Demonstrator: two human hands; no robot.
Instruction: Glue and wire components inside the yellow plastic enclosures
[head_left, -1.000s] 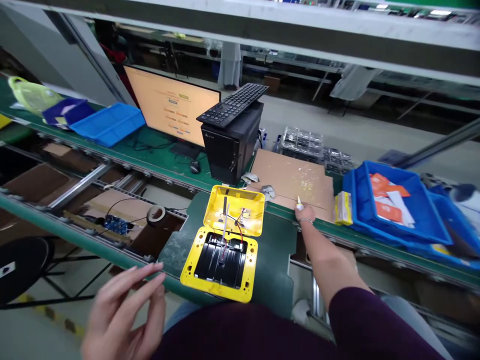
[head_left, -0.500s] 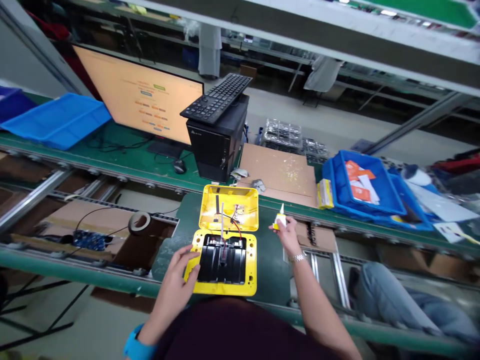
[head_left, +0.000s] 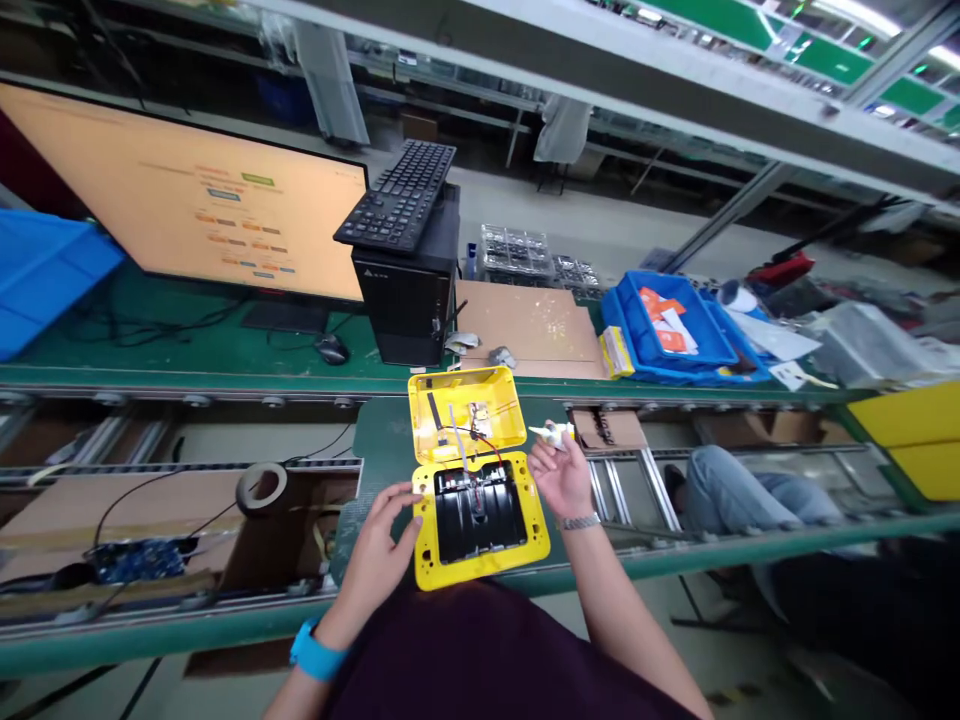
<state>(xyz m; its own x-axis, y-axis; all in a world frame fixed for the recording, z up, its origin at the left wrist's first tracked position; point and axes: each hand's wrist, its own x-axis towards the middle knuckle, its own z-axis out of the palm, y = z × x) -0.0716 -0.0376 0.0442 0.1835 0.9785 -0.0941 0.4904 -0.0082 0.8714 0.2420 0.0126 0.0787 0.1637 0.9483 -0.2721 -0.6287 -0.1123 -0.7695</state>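
An opened yellow plastic case [head_left: 480, 575] lies in front of me on a green board [head_left: 375, 430]. Its lower half holds a black insert [head_left: 480, 530], and wires run from there to a small circuit board in the raised upper half [head_left: 510, 405]. My left hand [head_left: 386, 540] rests at the case's left edge, fingers spread and touching the rim. Just right of the case, my right hand [head_left: 562, 480] grips a small white and yellow glue bottle [head_left: 559, 434]. The bottle is tilted on its side, its pointed nozzle toward the case.
Behind stand a monitor [head_left: 225, 210], a black computer tower [head_left: 405, 310] with a keyboard [head_left: 401, 195] on top, and a cardboard sheet [head_left: 525, 325]. Blue bins [head_left: 690, 350] are at the right, near a seated person's jeans [head_left: 735, 490]. A tape roll [head_left: 261, 490] lies left.
The glue bottle has tipped from upright to sideways, nozzle toward the case, and my right hand is closer to it. The case has turned slightly. The head view has shifted right.
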